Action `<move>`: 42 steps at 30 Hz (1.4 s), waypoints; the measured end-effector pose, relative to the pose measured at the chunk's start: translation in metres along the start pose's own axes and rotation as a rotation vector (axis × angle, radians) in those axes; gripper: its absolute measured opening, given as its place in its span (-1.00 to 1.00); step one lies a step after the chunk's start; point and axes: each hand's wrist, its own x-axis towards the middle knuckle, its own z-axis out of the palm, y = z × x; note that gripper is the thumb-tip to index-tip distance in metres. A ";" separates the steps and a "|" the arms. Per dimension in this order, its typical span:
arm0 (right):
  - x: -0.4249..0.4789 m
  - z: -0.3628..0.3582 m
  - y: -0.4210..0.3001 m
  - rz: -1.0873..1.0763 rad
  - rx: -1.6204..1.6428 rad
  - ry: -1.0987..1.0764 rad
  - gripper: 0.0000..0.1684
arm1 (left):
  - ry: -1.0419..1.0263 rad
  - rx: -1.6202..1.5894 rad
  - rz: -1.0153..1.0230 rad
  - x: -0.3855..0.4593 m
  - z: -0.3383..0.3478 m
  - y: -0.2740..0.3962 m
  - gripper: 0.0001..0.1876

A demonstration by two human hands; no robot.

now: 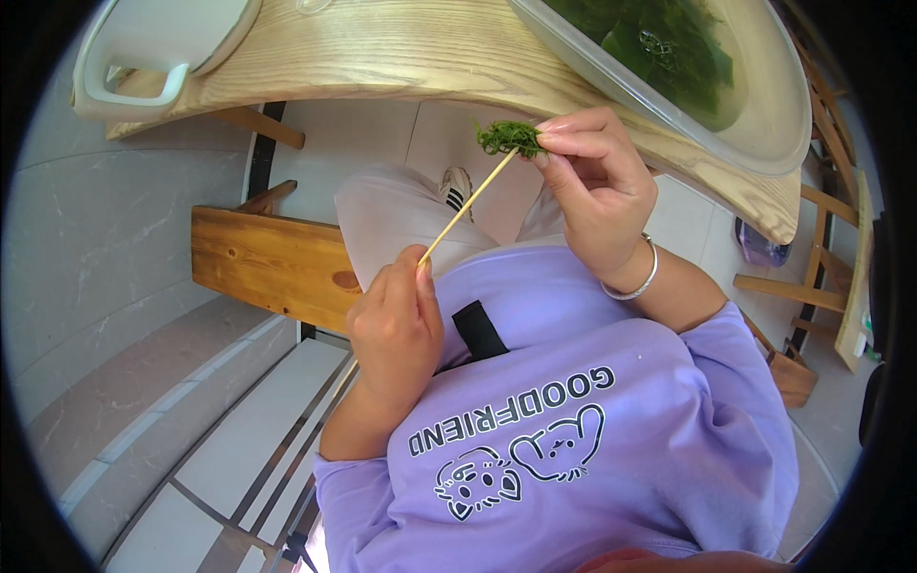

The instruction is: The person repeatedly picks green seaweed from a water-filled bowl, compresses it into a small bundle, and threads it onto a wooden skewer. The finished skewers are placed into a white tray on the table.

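My left hand [394, 322] grips a thin bamboo skewer [467, 208] between thumb and fingers. The skewer slants up to the right, and its tip meets a small bunch of green seaweed strands [509, 137]. Between the thumb and fingertips of my right hand [602, 175] the right end of this bunch is pinched. Its fingertips look wet. The seaweed hangs in the air above my lap, just in front of the table edge. How deep the tip sits inside the strands is hidden.
Beyond my right hand, a translucent plastic tub [645, 107] of water and green seaweed [666, 57] stands on the wooden table [372, 50]. A white handled container [168, 50] is at the table's left end. A wooden bench [265, 261] is to my left.
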 end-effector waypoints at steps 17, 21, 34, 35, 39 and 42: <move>-0.001 0.002 -0.002 0.042 0.022 -0.084 -0.77 | 0.007 -0.004 0.087 0.009 0.006 0.005 -0.90; 0.000 0.002 -0.003 0.046 0.012 -0.102 -0.76 | 0.000 -0.010 0.082 0.013 0.007 0.008 -0.91; -0.006 0.004 0.001 0.034 -0.111 -0.178 -0.77 | -0.059 -0.309 -0.045 0.024 0.023 0.003 -0.80; -0.004 0.001 0.001 0.004 -0.132 -0.199 -0.75 | -0.056 -0.374 -0.065 0.023 0.024 0.002 -0.80; -0.002 0.002 -0.001 0.036 -0.056 -0.182 -0.59 | -0.081 -0.583 -0.219 0.021 0.017 0.003 -0.80; -0.001 -0.004 -0.001 0.083 -0.064 -0.214 -0.46 | -0.113 -0.739 -0.244 0.019 0.017 -0.001 -0.81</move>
